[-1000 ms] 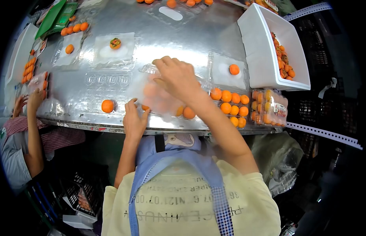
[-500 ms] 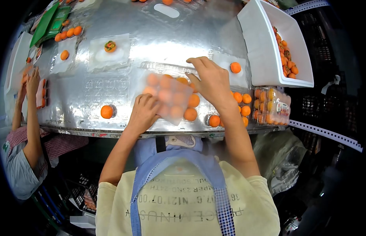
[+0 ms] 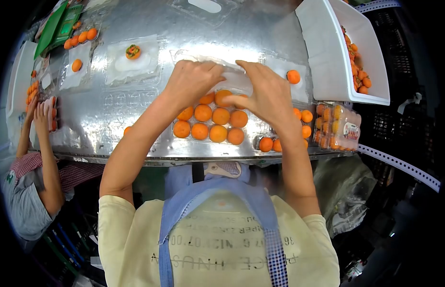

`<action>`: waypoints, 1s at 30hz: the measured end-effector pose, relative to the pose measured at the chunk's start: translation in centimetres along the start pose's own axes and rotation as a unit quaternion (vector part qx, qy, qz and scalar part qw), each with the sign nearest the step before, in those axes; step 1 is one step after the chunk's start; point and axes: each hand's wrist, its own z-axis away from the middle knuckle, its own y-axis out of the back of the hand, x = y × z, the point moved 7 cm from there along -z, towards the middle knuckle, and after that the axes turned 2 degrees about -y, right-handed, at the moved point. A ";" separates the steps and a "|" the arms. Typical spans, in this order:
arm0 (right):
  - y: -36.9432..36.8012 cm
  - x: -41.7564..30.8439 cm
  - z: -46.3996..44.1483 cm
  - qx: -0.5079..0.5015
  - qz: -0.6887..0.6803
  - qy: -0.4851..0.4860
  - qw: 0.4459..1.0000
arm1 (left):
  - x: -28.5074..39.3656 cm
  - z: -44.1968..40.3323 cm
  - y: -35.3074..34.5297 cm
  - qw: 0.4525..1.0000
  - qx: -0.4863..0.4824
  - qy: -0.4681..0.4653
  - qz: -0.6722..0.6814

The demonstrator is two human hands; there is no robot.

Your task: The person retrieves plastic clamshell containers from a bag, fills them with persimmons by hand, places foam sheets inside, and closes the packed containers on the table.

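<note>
In front of me, orange persimmons [image 3: 221, 116] sit in rows in a clear plastic tray. A translucent sheet [image 3: 234, 80] shows between my hands at the tray's far side, beside the clear lid [image 3: 184, 55]. My left hand [image 3: 196, 80] is above the back left of the tray, its fingers closed at the sheet's edge; part of the grip is hidden. Over the back right corner, my right hand [image 3: 265, 93] has its thumb and forefinger apart, the thumb over the back-row persimmons.
A white bin [image 3: 323, 57] of persimmons stands at right, near a filled, closed pack [image 3: 337, 126]. A single persimmon [image 3: 133, 52] lies on a sheet at back left. At far left are a co-worker's hands [image 3: 38, 115] and a green tray [image 3: 55, 28].
The translucent sheet has gone from over the persimmons to the tray's far side. My left hand has moved up and right from the near left; my right hand has shifted slightly right.
</note>
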 end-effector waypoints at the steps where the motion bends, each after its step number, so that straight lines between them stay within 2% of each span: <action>1: -0.3 0.6 -0.2 -0.006 0.014 -0.017 1.000 | -0.4 -0.3 -0.1 1.000 0.019 -0.008 0.003; 3: -1.0 2.2 -0.8 -0.019 0.043 -0.050 0.998 | -0.9 -0.6 -0.3 0.998 0.058 -0.022 0.008; 4: -1.3 2.8 -1.0 -0.014 0.044 -0.050 0.998 | -1.2 -0.6 -0.6 0.999 0.038 -0.002 -0.002; 7: -2.5 4.9 -2.3 -0.002 0.045 -0.049 0.998 | -1.5 -0.4 2.8 0.974 0.225 -0.010 0.025; 8: -2.7 5.4 -2.7 0.000 0.045 -0.048 0.998 | -2.8 0.5 2.2 0.979 0.199 0.040 0.035; 11: -3.9 7.5 -3.9 -0.005 0.043 -0.060 0.997 | -7.2 2.9 -0.1 0.947 0.208 0.206 0.130; 12: -4.4 8.2 -4.3 -0.010 0.042 -0.066 0.997 | -8.9 4.0 -2.4 0.918 0.159 0.299 0.207; 15: -5.9 10.2 -5.6 -0.072 0.036 -0.085 0.993 | -12.2 6.4 -7.2 0.837 0.145 0.404 0.340; 16: -6.3 10.7 -6.0 -0.085 0.023 -0.088 0.992 | -12.7 6.6 -8.9 0.790 0.115 0.419 0.433; 19: -7.5 12.3 -6.7 -0.112 -0.013 -0.095 0.989 | -12.8 7.3 -11.9 0.732 0.024 0.461 0.501; 20: -7.9 12.9 -6.7 -0.113 -0.022 -0.097 0.989 | -13.1 7.5 -12.8 0.728 0.048 0.461 0.505; 23: -9.2 14.3 -7.0 -0.125 -0.049 -0.117 0.984 | -12.1 7.2 -13.8 0.657 0.011 0.477 0.584; 24: -9.6 14.7 -6.9 -0.132 -0.058 -0.126 0.982 | -12.0 7.4 -14.2 0.651 0.012 0.489 0.581; 27: -8.8 13.5 -6.6 0.023 0.019 -0.005 1.000 | -11.8 8.2 -14.9 0.634 0.022 0.526 0.567; 30: -5.3 9.4 -6.0 0.145 0.067 0.032 0.987 | -11.7 8.8 -15.0 0.617 0.042 0.557 0.554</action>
